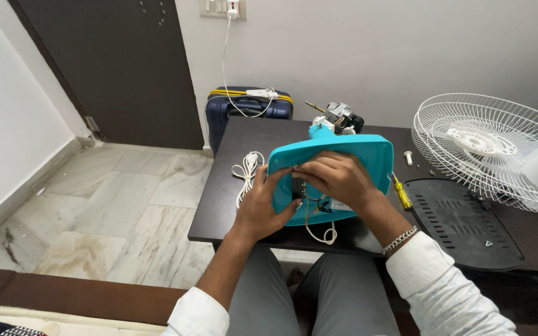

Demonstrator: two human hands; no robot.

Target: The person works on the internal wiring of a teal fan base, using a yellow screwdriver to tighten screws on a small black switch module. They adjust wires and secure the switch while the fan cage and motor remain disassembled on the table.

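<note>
The fan base (368, 155), a turquoise plastic shell tipped up on its edge with its hollow underside facing the person, stands near the front edge of the dark surface (219, 211), with the bare motor (339, 116) showing just behind its top. It looks like a light, stiff moulding with smooth, somewhat slippery walls, so the rim is probably the safest place to hold it; the thin wires (319, 208) and white cord (326, 234) hanging from its opening seem the delicate part, best not tugged. The left hand (261, 208) steadies the shell from its left side, fingers (278, 177) spread along the rim and the thumb near the opening. The right hand (337, 177) lies across the underside with its fingers (303, 169) curled close together over the opening; whether they pinch a wire or a small part is hidden. Just right of the right hand lies a yellow-handled screwdriver (401, 194), then a black grille panel (459, 221), and farther right a white wire fan guard (487, 146). Left of the left hand sits a coiled white cable (247, 169). Beyond the surface stands a dark blue suitcase (247, 109) against the wall.
</note>
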